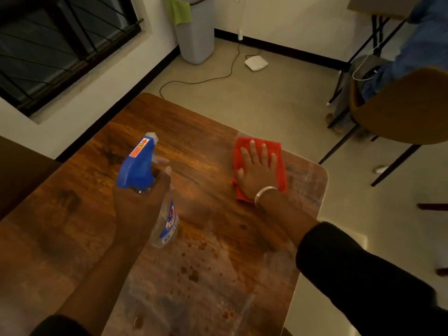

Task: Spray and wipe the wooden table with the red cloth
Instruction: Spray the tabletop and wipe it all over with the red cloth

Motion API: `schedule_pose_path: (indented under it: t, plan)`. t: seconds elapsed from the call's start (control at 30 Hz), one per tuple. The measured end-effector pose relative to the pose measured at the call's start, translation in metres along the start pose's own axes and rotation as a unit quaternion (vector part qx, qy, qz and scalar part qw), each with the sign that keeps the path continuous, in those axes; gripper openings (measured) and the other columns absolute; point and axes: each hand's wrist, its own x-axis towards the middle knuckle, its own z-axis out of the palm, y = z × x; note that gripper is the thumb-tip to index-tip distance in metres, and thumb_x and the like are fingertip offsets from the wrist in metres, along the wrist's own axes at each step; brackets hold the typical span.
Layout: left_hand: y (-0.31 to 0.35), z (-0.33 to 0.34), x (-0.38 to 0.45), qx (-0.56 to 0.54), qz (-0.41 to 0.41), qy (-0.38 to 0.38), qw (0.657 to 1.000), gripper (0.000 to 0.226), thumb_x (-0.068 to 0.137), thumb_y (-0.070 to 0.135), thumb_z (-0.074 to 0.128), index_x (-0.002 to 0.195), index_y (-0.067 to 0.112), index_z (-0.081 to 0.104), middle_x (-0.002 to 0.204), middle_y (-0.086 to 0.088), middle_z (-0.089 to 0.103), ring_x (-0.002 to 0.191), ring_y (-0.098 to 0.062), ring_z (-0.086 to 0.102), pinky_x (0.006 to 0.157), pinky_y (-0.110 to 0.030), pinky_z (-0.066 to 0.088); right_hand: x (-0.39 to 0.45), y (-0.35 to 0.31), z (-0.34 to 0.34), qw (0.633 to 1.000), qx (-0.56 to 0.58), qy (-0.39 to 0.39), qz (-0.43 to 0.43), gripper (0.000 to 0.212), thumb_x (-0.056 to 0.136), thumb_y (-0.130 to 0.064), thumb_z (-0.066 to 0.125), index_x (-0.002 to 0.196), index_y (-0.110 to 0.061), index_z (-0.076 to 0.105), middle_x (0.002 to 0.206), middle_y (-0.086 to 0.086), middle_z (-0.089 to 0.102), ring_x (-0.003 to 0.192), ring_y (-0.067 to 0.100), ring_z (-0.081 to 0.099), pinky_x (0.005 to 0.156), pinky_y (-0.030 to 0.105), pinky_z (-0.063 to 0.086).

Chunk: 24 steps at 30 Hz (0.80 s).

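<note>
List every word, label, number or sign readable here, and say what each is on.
No text can be read.
Orange sticker on the spray bottle head: an arrow mark, print too blurred.
Blue and red label on the bottle body: lettering too blurred and partly hidden by the left hand.

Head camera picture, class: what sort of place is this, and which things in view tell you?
Probably a dining or work room indoors. Clues: a wooden table beside a barred window, a brown chair, and a grey bin against the wall.
</note>
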Motion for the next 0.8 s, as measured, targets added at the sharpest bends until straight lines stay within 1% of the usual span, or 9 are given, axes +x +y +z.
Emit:
schedule_pose_path:
  t: [0.07, 0.13, 0.27, 0.3, 0.33, 0.43, 0.6, 0.7, 0.8]
  plan:
    - [0.006, 0.002, 0.003, 0.008, 0.003, 0.002, 1.000, 0.033, 0.086, 0.001, 0.067, 0.086, 0.029, 0.050, 0.064, 0.028, 0.062, 0.061, 0.009, 0.062, 0.062, -0.003, 0.049, 0.000, -0.030, 0.011, 0.998, -0.004, -0.004, -0.058, 0.070, 0.105, -0.040, 0.036, 0.169, -0.023, 0.015, 0.177, 0.002, -0.011, 0.161, 0.033, -0.016, 0.130, 0.059, -0.002]
    - [0.002, 0.006, 0.011, -0.005, 0.006, -0.017, 1.000, 0.010, 0.087, 0.010, 0.068, 0.090, 0.012, 0.058, 0.070, 0.012, 0.065, 0.065, -0.002, 0.065, 0.069, -0.016, 0.057, -0.025, -0.042, 0.025, 0.990, -0.015, -0.008, -0.139, 0.069, 0.101, -0.038, 0.039, 0.167, -0.022, 0.026, 0.177, 0.000, -0.007, 0.162, 0.034, -0.012, 0.130, 0.060, 0.000]
    - [-0.008, 0.017, 0.029, -0.035, -0.016, -0.001, 0.999, 0.028, 0.086, 0.017, 0.071, 0.096, -0.005, 0.057, 0.075, -0.021, 0.062, 0.068, -0.028, 0.064, 0.073, -0.038, 0.058, -0.060, 0.004, 0.022, 0.985, -0.024, -0.030, -0.169, 0.066, 0.099, -0.043, 0.035, 0.164, -0.031, 0.031, 0.177, -0.007, 0.001, 0.163, 0.030, -0.001, 0.130, 0.058, 0.001]
    - [-0.009, 0.021, 0.032, -0.045, -0.020, 0.003, 0.999, 0.021, 0.086, 0.013, 0.071, 0.094, -0.002, 0.059, 0.076, -0.019, 0.064, 0.068, -0.030, 0.065, 0.071, -0.037, 0.058, -0.063, 0.020, 0.018, 0.986, -0.037, -0.034, -0.158, 0.065, 0.100, -0.045, 0.032, 0.164, -0.033, 0.031, 0.177, -0.007, 0.005, 0.164, 0.027, 0.001, 0.130, 0.058, 0.001]
    - [-0.009, 0.024, 0.037, -0.052, -0.016, 0.007, 0.998, 0.012, 0.086, 0.010, 0.071, 0.089, 0.007, 0.061, 0.073, -0.006, 0.068, 0.065, -0.021, 0.066, 0.066, -0.028, 0.058, -0.062, 0.033, 0.013, 0.988, -0.044, -0.032, -0.144, 0.064, 0.100, -0.046, 0.031, 0.163, -0.033, 0.033, 0.176, -0.006, 0.010, 0.164, 0.026, 0.004, 0.130, 0.059, 0.001]
    - [-0.009, 0.035, 0.046, -0.033, 0.012, 0.025, 0.999, 0.037, 0.085, 0.004, 0.071, 0.083, 0.039, 0.056, 0.066, 0.028, 0.063, 0.060, 0.006, 0.062, 0.060, -0.002, 0.046, -0.030, 0.044, 0.002, 0.996, -0.042, -0.013, -0.081, 0.063, 0.100, -0.050, 0.033, 0.158, -0.027, 0.040, 0.174, 0.002, 0.020, 0.163, 0.030, 0.010, 0.130, 0.059, 0.003]
    - [-0.006, 0.051, 0.058, -0.044, 0.036, 0.013, 0.998, 0.043, 0.085, 0.016, 0.073, 0.084, 0.056, 0.059, 0.068, 0.026, 0.064, 0.059, 0.002, 0.062, 0.060, -0.005, 0.047, 0.083, -0.006, -0.004, 0.997, -0.005, -0.017, -0.069, 0.065, 0.099, -0.050, 0.044, 0.158, -0.025, 0.036, 0.177, 0.004, 0.008, 0.162, 0.037, 0.002, 0.130, 0.060, 0.003]
    - [-0.006, 0.062, 0.066, -0.029, 0.034, 0.006, 0.999, 0.029, 0.082, 0.026, 0.073, 0.078, 0.051, 0.058, 0.062, 0.019, 0.061, 0.053, -0.001, 0.059, 0.057, -0.006, 0.046, 0.098, -0.016, 0.003, 0.992, -0.033, -0.025, -0.122, 0.070, 0.101, -0.052, 0.040, 0.166, -0.030, 0.022, 0.177, 0.000, 0.000, 0.162, 0.039, -0.002, 0.129, 0.062, 0.004]
    - [-0.006, 0.069, 0.073, -0.023, 0.015, -0.009, 1.000, 0.014, 0.083, 0.036, 0.070, 0.080, 0.037, 0.057, 0.061, 0.001, 0.062, 0.055, -0.016, 0.060, 0.060, -0.015, 0.053, 0.052, 0.019, 0.006, 0.985, -0.043, -0.022, -0.167, 0.071, 0.105, -0.056, 0.028, 0.168, -0.038, 0.001, 0.177, -0.005, -0.007, 0.162, 0.033, -0.010, 0.130, 0.059, 0.001]
